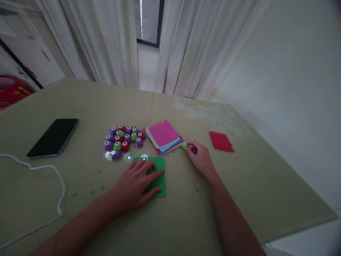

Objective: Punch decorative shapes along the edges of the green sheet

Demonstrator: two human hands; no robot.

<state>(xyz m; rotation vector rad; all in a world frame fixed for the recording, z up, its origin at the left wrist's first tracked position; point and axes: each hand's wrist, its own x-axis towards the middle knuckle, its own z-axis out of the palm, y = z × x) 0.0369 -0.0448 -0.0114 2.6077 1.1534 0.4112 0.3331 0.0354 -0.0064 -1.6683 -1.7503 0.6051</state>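
Note:
My left hand [138,183] lies on a green paper square [163,183], its fingers spread across it. Punched holes run along the paper's right side, and the hand hides much of the rest. My right hand [198,156] pinches a small green craft punch [184,145] with a white top, beside the right corner of a stack of coloured paper [163,135] topped by a pink sheet. Behind the left hand, several purple, red and green craft punches [118,139] stand grouped together.
A red paper piece [221,141] with a notched edge lies to the right. On the left are a dark tablet [54,137] and a white cable [62,188]. Small green paper bits [92,191] and clear round pieces [128,156] dot the tablecloth.

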